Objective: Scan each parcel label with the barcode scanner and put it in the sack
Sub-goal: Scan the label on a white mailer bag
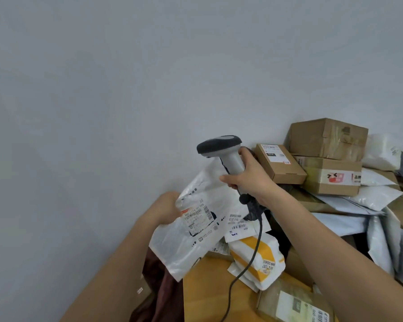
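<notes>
Scanner (221, 151) over white parcel (196, 219) (label up)

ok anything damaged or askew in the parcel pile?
The top cardboard box looks crumpled, with wrinkled, peeling tape on its right face. White mailer bags slump loosely off the stack's right side. Nothing looks spilled.

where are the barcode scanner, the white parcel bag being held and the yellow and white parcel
barcode scanner (234, 162), head view, on its grey handle
white parcel bag (196, 231), head view, on its printed label
yellow and white parcel (257, 259), head view, on its yellow stripe
</notes>
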`<state>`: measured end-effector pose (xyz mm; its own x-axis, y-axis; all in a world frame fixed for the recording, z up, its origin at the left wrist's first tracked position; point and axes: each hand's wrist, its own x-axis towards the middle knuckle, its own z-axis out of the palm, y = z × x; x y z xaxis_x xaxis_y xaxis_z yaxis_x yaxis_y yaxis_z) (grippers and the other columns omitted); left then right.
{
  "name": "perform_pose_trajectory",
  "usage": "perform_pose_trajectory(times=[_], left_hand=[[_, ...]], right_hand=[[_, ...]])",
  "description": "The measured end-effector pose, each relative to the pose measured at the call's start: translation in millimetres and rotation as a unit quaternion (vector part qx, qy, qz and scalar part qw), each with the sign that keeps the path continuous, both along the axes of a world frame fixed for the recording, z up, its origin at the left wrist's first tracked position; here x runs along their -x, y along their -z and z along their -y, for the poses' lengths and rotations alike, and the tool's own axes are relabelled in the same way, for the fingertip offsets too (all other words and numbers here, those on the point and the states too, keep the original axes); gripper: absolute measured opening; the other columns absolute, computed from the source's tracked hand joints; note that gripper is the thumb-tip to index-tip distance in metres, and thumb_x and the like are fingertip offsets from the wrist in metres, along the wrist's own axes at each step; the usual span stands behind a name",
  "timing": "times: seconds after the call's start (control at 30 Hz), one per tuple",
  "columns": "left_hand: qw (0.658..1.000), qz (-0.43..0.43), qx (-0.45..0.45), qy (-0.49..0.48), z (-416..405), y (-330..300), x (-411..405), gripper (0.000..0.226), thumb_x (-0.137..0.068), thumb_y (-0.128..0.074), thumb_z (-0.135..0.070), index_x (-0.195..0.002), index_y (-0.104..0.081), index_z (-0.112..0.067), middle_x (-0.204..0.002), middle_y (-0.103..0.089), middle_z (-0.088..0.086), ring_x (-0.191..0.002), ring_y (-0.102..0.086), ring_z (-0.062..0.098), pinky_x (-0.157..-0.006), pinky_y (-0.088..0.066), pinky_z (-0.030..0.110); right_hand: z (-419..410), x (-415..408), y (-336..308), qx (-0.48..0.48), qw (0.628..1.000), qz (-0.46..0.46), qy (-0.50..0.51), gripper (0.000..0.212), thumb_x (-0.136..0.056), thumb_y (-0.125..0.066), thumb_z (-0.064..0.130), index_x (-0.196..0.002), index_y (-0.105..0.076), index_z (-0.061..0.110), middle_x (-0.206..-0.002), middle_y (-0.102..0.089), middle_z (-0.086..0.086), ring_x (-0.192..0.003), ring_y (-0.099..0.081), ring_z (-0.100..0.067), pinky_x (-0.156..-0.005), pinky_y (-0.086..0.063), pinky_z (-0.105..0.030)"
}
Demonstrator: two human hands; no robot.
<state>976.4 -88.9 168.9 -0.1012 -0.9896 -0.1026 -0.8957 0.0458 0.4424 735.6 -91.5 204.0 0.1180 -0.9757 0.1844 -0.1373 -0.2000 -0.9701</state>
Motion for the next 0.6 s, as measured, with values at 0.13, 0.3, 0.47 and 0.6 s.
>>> perform_pose_trajectory(times=[0.13, 0.3, 0.47, 0.6], left_hand=[[0.997, 0.041, 0.041, 0.048, -3, -19, 3, 0.012, -0.088, -0.066, -0.015, -0.076, -0.062, -0.016, -0.077, -0.063, -0.002, -0.076, -0.057, 0.019, -0.063, -0.04, 0.026], [0.994, 0.075, 0.031, 0.071, -6, -29, 4, 0.02, -0.087, -0.068, -0.014, -0.074, -0.057, -0.024, -0.086, -0.066, 0.003, -0.088, -0.063, 0.028, -0.077, -0.047, 0.035], [0.996, -0.002, 0.087, -0.012, -3, -25, -5, 0.017, -0.081, -0.075, -0.017, -0.087, -0.064, -0.029, -0.101, -0.065, -0.002, -0.11, -0.059, 0.029, -0.094, -0.043, 0.039], [0.943, -0.168, 0.192, -0.213, -6, -5, -21, 0.111, -0.056, -0.094, -0.039, -0.148, -0.032, -0.03, -0.149, -0.03, 0.004, -0.139, -0.03, 0.023, -0.111, -0.029, 0.045]], right_hand=[[-2, 0, 18, -0.034, 0.999, -0.012, -0.015, 0.055, -0.08, -0.079, 0.003, -0.123, -0.048, 0.019, -0.105, -0.059, -0.005, -0.074, -0.063, -0.016, -0.058, -0.055, -0.021], [-2, 1, 30, -0.055, 0.998, 0.024, 0.021, 0.054, -0.08, -0.079, 0.003, -0.122, -0.049, 0.018, -0.103, -0.058, -0.005, -0.074, -0.061, -0.017, -0.056, -0.052, -0.019], [-6, 8, 27, -0.044, 0.998, 0.035, 0.039, 0.052, -0.082, -0.079, 0.005, -0.123, -0.049, 0.019, -0.101, -0.059, -0.005, -0.069, -0.06, -0.014, -0.055, -0.054, -0.023], [-8, 15, 15, -0.025, 0.994, 0.1, 0.041, 0.054, -0.081, -0.078, 0.002, -0.124, -0.05, 0.02, -0.099, -0.062, -0.01, -0.06, -0.06, -0.009, -0.055, -0.054, -0.025]])
